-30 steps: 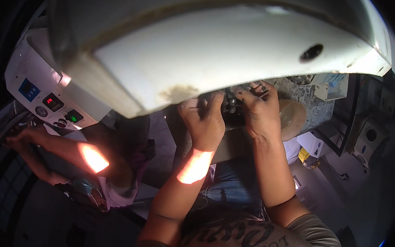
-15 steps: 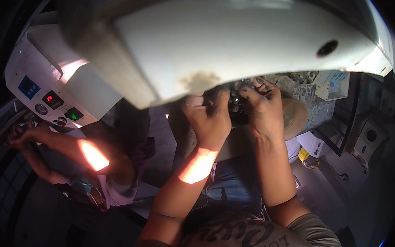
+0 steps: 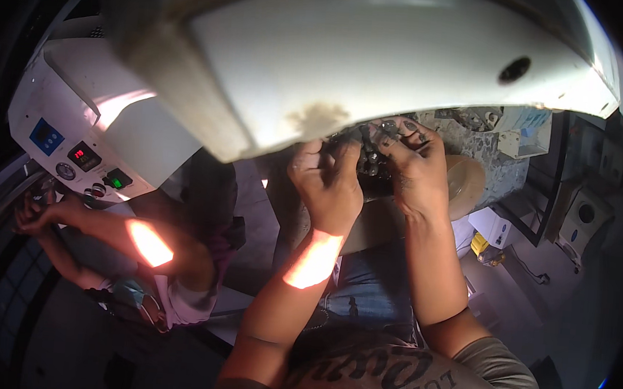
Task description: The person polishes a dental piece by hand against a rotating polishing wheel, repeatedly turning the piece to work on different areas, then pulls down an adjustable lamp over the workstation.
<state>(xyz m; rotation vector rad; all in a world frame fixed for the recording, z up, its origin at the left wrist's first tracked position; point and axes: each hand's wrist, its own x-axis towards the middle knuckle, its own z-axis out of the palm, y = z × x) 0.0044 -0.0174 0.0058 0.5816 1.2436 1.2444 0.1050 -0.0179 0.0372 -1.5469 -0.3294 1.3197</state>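
Dark metal parts (image 3: 370, 155) sit bunched under the white hood (image 3: 380, 61), and both hands close on them: left hand (image 3: 327, 185) curled against their near side, right hand (image 3: 416, 170) gripping from the right. Beside them, another person's arm (image 3: 104, 226) reaches toward a control panel (image 3: 73, 154).

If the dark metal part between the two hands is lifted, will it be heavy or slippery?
The dark metal part looks knobby and solid, so probably stiff and heavy for its size. Both the left hand and right hand grip it, suggesting weight. Its bumps likely prevent slipping.
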